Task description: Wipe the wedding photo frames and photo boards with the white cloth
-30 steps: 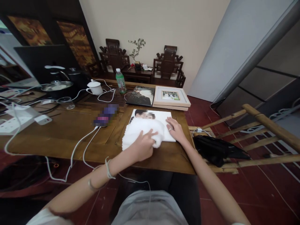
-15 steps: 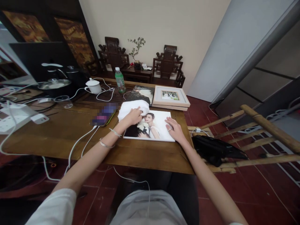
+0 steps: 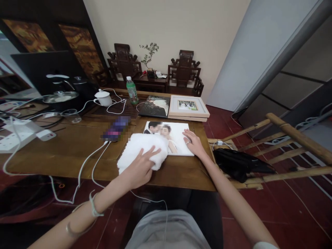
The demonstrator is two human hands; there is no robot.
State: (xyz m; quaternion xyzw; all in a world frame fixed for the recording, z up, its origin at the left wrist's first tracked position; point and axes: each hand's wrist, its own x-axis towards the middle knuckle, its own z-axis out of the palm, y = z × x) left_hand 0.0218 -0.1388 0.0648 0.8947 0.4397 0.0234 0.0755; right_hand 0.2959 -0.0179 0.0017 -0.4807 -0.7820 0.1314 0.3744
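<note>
A white-bordered photo print (image 3: 178, 138) lies flat on the wooden table (image 3: 64, 148) in front of me. My left hand (image 3: 141, 166) presses a white cloth (image 3: 137, 150) onto the print's near left corner, fingers curled on the cloth. My right hand (image 3: 193, 143) lies flat on the print's right edge with fingers spread, a ring on one finger.
A phone (image 3: 116, 128) on a white cable lies left of the print. Behind it are a dark photo panel (image 3: 155, 105), a framed picture (image 3: 188, 106), a green bottle (image 3: 131, 90) and a white teapot (image 3: 103, 98). A power strip (image 3: 15, 136) sits at left; a bamboo chair with a black bag (image 3: 238, 164) stands at right.
My left hand dragged the white cloth from the print's far left corner back toward me to the near left corner. My right hand stayed on the right edge.
</note>
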